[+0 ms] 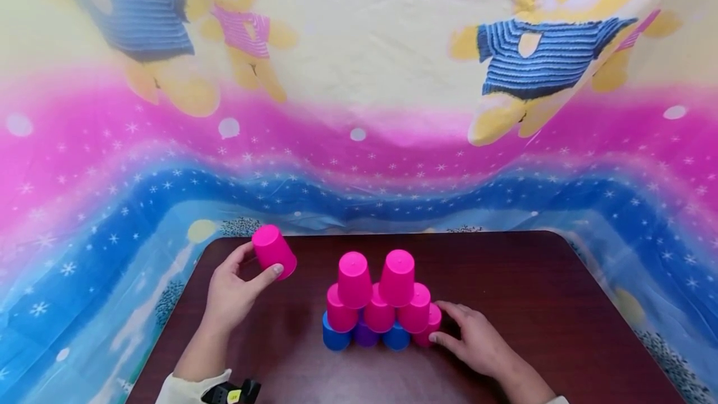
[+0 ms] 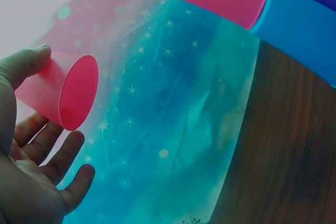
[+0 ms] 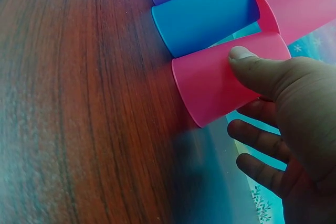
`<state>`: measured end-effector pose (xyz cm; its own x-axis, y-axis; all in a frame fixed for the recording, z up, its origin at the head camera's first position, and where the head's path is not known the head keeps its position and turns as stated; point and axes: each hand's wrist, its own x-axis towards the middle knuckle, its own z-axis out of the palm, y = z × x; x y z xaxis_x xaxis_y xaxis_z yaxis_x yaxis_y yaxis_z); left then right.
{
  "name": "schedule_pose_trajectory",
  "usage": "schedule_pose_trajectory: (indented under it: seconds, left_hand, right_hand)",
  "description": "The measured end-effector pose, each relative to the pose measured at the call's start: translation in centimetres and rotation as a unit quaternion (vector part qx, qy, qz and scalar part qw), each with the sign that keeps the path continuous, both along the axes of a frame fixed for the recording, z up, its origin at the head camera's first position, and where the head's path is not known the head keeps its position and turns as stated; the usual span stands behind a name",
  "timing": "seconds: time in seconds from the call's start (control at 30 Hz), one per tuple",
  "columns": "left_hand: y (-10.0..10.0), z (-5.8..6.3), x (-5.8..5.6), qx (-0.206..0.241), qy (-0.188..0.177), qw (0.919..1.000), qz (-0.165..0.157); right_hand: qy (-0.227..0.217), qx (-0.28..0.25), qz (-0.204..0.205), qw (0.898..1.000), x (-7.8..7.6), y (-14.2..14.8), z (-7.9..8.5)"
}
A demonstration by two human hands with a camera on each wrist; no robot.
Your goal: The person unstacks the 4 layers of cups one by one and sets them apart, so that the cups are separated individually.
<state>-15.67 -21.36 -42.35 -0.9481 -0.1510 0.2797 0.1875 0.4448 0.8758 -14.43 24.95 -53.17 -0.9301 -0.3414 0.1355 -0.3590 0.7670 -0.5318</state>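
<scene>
My left hand (image 1: 232,292) pinches a pink cup (image 1: 273,251) between thumb and fingers, up in the air left of the stack. That cup is mouth down and tilted; its open rim (image 2: 79,93) shows in the left wrist view. At the lower right of the stack, my right hand (image 1: 473,338) holds the pink bottom-row cup (image 3: 226,77), thumb on the near side and a fingertip behind. Beside it in that row stand a blue cup (image 1: 396,336), a purple cup (image 1: 366,333) and another blue cup (image 1: 336,332). Three pink cups (image 1: 379,315) form the middle row, with two pink cups (image 1: 397,279) on top.
The stack stands on a dark brown wooden table (image 1: 505,273) with rounded far corners. Behind and around it hangs a cloth (image 1: 359,161) printed with bears and snowflakes. A black band (image 1: 230,393) sits on the left wrist over a pale sleeve (image 1: 185,388).
</scene>
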Motion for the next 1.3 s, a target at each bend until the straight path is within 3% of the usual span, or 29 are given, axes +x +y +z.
schedule_pose_trajectory:
  seconds: [0.7,1.3]
  left_hand:
    - [-2.3,-2.3,0.1,-0.028,-0.020,0.9989,0.033]
    - [-4.8,-5.0,-0.3,-0.020,-0.083,0.9932,0.079]
  right_hand:
    - [-0.015,0.004,-0.014,1.000,-0.2,0.0,0.1]
    - [-0.012,0.013,-0.011,1.000,0.0,-0.1,0.0]
